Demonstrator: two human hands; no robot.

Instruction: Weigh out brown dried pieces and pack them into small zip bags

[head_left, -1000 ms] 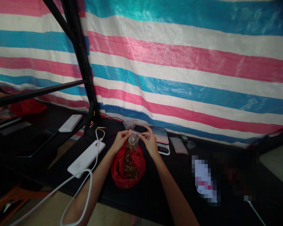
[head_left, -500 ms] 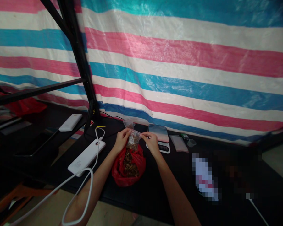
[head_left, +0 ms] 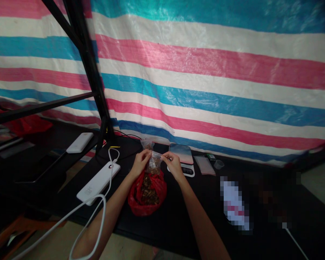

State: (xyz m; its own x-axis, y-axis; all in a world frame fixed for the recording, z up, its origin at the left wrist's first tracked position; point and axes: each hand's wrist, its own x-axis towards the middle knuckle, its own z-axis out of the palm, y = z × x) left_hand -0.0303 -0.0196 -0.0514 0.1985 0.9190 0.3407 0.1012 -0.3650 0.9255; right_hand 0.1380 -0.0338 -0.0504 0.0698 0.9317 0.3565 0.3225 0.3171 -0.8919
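Note:
Between my two hands hangs a small clear plastic bag (head_left: 154,164) with brown bits in its lower part. My left hand (head_left: 141,162) pinches its top left corner, and my right hand (head_left: 173,164) pinches the top right corner. Right below is a red plastic bag (head_left: 135,207), its mouth spread wide around a heap of small brown and golden pieces (head_left: 149,191); I cannot make out what they are. A second clear bag (head_left: 147,143) with brown contents stands just behind my left fingers. A white digital scale (head_left: 190,170) lies beyond my right hand.
A white power bank (head_left: 99,184) with a looping white cable lies left on the black table (head_left: 178,220). To the right are a stack of clear bags (head_left: 205,165) and a small clear cup (head_left: 219,164). A black metal frame (head_left: 93,79) and striped sheeting (head_left: 206,90) stand behind.
The view has shifted very slightly. Both hands keep their pinch on the clear bag's top corners, and nothing else has visibly moved.

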